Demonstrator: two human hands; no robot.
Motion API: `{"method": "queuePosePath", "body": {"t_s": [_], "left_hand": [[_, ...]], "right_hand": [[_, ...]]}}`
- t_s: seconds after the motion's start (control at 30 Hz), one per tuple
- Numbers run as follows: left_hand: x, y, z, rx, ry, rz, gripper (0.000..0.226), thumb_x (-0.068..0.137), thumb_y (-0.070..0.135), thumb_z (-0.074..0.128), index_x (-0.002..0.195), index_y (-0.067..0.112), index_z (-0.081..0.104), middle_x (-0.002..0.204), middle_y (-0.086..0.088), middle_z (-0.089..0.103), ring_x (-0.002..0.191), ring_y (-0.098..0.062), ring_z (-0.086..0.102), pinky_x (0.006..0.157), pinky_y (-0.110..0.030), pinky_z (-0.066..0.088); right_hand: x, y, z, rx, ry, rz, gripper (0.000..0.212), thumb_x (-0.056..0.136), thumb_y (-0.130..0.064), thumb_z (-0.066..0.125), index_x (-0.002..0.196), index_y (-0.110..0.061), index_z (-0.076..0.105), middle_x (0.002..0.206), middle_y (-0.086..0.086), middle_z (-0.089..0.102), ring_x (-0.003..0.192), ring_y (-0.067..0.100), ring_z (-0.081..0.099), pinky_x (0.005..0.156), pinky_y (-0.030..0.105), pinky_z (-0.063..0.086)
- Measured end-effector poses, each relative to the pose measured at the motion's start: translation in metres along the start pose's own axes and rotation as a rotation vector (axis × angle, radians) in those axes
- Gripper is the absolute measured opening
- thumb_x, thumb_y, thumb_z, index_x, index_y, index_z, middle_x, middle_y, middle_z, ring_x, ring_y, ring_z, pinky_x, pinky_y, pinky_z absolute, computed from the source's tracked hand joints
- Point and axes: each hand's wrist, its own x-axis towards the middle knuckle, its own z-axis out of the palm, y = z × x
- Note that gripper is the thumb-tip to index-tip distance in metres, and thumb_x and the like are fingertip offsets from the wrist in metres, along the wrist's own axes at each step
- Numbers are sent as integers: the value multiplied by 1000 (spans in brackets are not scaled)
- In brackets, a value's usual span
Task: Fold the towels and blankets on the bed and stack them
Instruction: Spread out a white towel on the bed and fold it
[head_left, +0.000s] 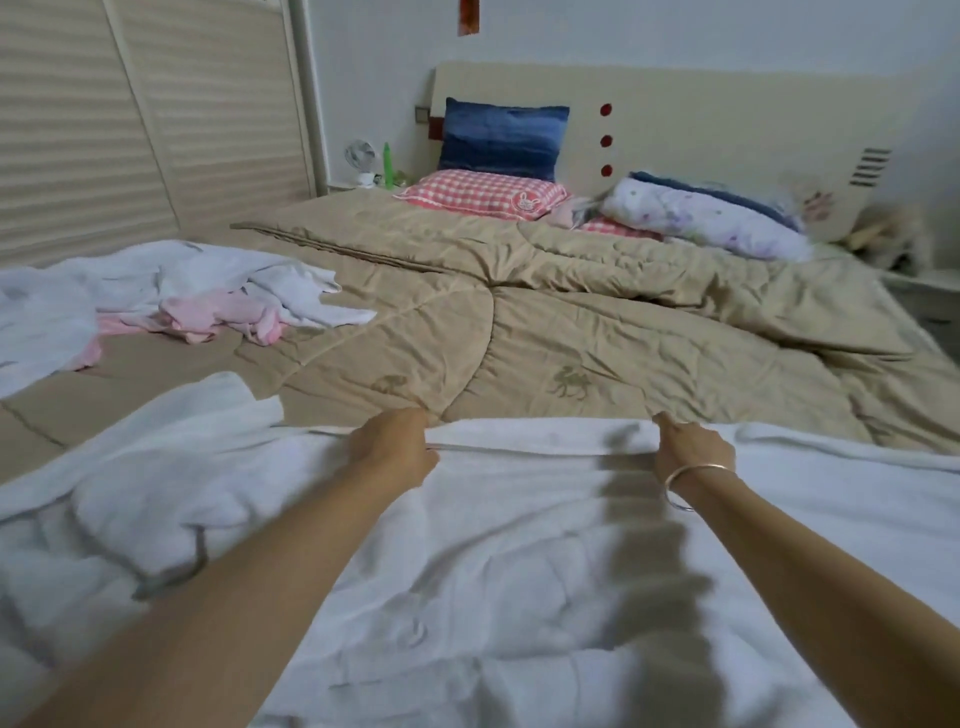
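A large white towel (519, 545) lies spread and wrinkled across the near part of the bed. My left hand (397, 441) grips its far edge, fingers curled over the hem. My right hand (691, 447), a silver bangle on its wrist, grips the same edge further right. More white towels (156, 275) lie crumpled in a heap at the left of the bed, with a pink cloth (218, 314) among them. Another bunched white towel (171, 467) sits beside my left arm.
A tan quilt (597, 322) covers the bed. At the headboard (701, 119) stand a blue pillow (504, 137), a pink checked pillow (483, 192) and a rolled floral blanket (706, 218). A slatted wardrobe (104, 130) lines the left wall. A nightstand (930, 296) sits at the right.
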Motion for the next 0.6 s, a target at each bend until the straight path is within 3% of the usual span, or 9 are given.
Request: {"method": "queuePosePath", "body": {"t_s": [0.13, 0.2, 0.27, 0.33, 0.37, 0.43, 0.5, 0.6], "left_hand": [[38, 7, 13, -93, 52, -34, 17, 91, 33, 59, 91, 22, 72, 70, 2, 73, 67, -15, 69, 65, -28, 56], [62, 15, 12, -490, 49, -98, 24, 94, 27, 59, 78, 13, 69, 60, -2, 71, 42, -8, 61, 45, -20, 48], [85, 17, 4, -880, 37, -201, 22, 92, 17, 62, 74, 5, 65, 60, -6, 70, 37, -7, 59, 40, -18, 48], [112, 18, -5, -1072, 130, -157, 15, 80, 19, 69, 79, 4, 68, 62, -3, 72, 53, -12, 68, 58, -26, 59], [126, 23, -7, -1021, 189, -114, 19, 74, 24, 69, 84, 7, 71, 71, -3, 74, 66, -19, 71, 69, -32, 60], [142, 36, -10, -787, 332, -52, 22, 83, 18, 62, 102, 11, 70, 95, -7, 72, 90, -28, 66, 80, -31, 49], [161, 51, 2, -680, 336, 113, 40, 92, 9, 55, 132, 11, 55, 124, -11, 62, 114, -30, 56, 90, -31, 40], [194, 65, 28, -481, 105, 346, 71, 97, 27, 52, 155, 24, 11, 158, 0, 26, 143, -22, 29, 113, -34, 26]], "right_hand": [[20, 10, 18, 57, 51, 82, 33, 91, -13, 39, 116, -22, 59, 114, 9, 64, 103, 30, 61, 79, 32, 45], [34, 11, 20, 104, 104, 114, 28, 93, -17, 41, 109, -22, 63, 110, 9, 66, 100, 31, 61, 73, 31, 43], [49, 11, 17, 178, 183, 151, 22, 97, -23, 42, 106, -20, 61, 106, 10, 66, 97, 33, 61, 66, 31, 38], [68, 6, 12, 262, 287, 160, 20, 98, -26, 42, 105, -17, 59, 104, 9, 66, 95, 33, 60, 64, 31, 36], [81, 4, 9, 307, 347, 179, 20, 98, -25, 43, 104, -16, 59, 104, 8, 66, 96, 33, 59, 64, 31, 35], [106, -2, 1, 411, 402, 226, 19, 96, -21, 43, 103, -14, 60, 106, 8, 66, 101, 32, 57, 66, 31, 33], [135, -6, 3, 486, 402, 266, 23, 94, -14, 42, 106, -12, 61, 110, 10, 64, 108, 31, 53, 70, 31, 34], [176, -11, 22, 442, 290, 333, 30, 94, -9, 38, 120, -11, 54, 126, 11, 57, 121, 29, 45, 88, 35, 38]]}}
